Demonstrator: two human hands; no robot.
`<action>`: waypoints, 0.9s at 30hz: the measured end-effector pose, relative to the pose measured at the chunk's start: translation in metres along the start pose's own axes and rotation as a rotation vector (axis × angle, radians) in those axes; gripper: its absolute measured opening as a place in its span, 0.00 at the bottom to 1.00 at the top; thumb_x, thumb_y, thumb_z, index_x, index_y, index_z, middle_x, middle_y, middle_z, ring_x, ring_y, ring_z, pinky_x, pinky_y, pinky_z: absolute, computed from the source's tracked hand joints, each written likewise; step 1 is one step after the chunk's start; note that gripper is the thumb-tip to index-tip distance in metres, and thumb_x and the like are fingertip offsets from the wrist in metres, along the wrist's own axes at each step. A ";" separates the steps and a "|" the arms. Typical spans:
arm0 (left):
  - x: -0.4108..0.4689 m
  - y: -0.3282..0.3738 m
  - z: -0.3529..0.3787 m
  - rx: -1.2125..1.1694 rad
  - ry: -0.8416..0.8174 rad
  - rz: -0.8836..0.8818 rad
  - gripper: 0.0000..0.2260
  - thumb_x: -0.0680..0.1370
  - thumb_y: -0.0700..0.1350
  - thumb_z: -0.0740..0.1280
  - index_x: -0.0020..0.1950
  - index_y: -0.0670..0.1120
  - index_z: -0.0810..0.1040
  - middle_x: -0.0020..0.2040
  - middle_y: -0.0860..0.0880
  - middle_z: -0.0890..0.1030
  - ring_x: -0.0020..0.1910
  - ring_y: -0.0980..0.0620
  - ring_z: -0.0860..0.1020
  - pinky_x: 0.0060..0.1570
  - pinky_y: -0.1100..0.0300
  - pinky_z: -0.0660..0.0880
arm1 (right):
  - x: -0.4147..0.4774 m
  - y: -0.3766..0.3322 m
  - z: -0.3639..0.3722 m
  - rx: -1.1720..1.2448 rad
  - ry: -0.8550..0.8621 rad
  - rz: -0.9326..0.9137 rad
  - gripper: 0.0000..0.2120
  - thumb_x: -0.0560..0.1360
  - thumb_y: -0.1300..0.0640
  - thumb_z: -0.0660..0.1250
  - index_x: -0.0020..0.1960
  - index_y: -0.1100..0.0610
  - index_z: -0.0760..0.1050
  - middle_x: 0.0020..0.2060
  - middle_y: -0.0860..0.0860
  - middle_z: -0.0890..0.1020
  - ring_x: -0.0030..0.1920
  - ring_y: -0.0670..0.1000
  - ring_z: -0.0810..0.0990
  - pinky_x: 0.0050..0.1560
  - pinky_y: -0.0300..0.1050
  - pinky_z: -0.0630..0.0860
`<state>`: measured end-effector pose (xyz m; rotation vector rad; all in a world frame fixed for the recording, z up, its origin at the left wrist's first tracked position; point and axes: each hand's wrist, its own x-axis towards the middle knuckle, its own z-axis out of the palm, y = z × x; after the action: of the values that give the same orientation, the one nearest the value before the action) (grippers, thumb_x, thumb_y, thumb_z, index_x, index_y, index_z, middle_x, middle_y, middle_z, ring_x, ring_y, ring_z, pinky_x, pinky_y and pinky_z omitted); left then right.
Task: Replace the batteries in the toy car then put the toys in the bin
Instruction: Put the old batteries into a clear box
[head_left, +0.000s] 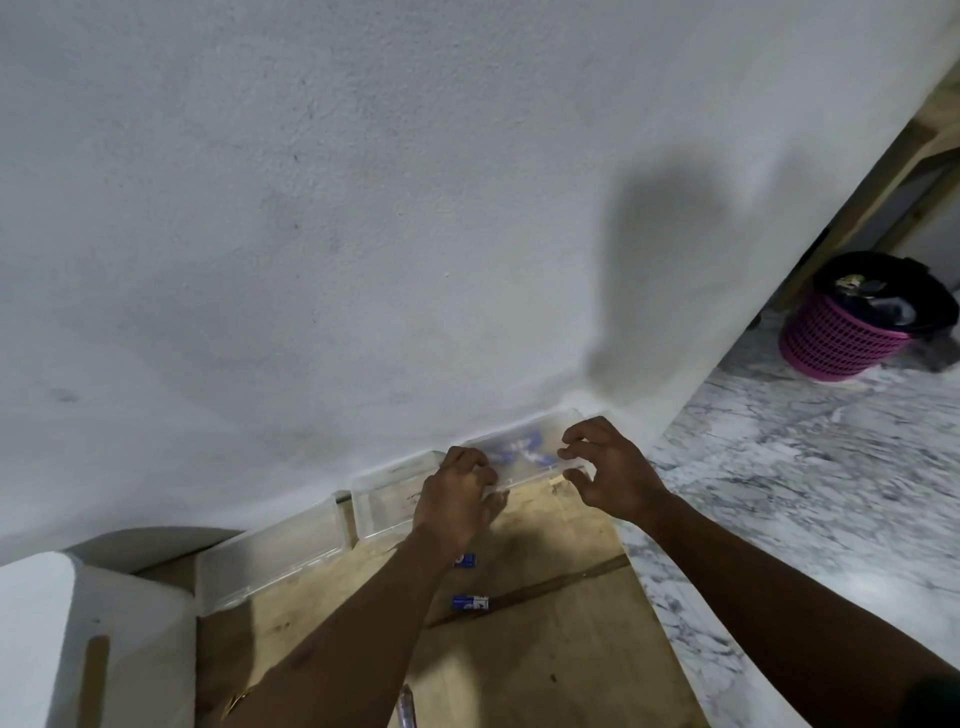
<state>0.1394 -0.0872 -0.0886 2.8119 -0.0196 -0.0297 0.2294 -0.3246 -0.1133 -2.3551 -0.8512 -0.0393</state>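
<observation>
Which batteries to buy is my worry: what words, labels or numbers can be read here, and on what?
Nearer blue battery: white and red label marks, too blurred to read.
Farther blue battery: partly hidden, print unreadable.
Rightmost clear box: no text shows.

Left hand (457, 501) and right hand (610, 470) grip clear bin (524, 451).
</observation>
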 end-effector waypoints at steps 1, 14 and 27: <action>0.000 0.000 0.001 0.014 0.012 0.012 0.13 0.76 0.55 0.71 0.55 0.48 0.86 0.60 0.53 0.79 0.64 0.53 0.73 0.50 0.56 0.79 | 0.000 0.001 0.001 -0.007 0.000 -0.015 0.14 0.63 0.62 0.81 0.47 0.56 0.85 0.50 0.49 0.82 0.55 0.48 0.75 0.45 0.47 0.82; 0.001 -0.003 0.011 0.042 0.109 0.140 0.05 0.68 0.47 0.78 0.38 0.46 0.85 0.44 0.50 0.83 0.45 0.47 0.80 0.26 0.56 0.78 | -0.004 0.000 0.006 -0.125 0.088 -0.169 0.10 0.67 0.66 0.79 0.47 0.60 0.83 0.45 0.53 0.83 0.53 0.52 0.76 0.40 0.49 0.83; -0.004 0.007 -0.025 -0.030 -0.211 0.000 0.18 0.77 0.60 0.64 0.55 0.49 0.84 0.57 0.51 0.80 0.61 0.51 0.75 0.60 0.54 0.75 | -0.009 -0.020 0.003 -0.226 0.032 -0.021 0.18 0.62 0.62 0.80 0.51 0.56 0.83 0.50 0.51 0.84 0.53 0.56 0.82 0.54 0.55 0.76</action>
<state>0.1359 -0.0857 -0.0622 2.7653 -0.0682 -0.3240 0.2100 -0.3160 -0.1063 -2.5473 -0.8967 -0.1912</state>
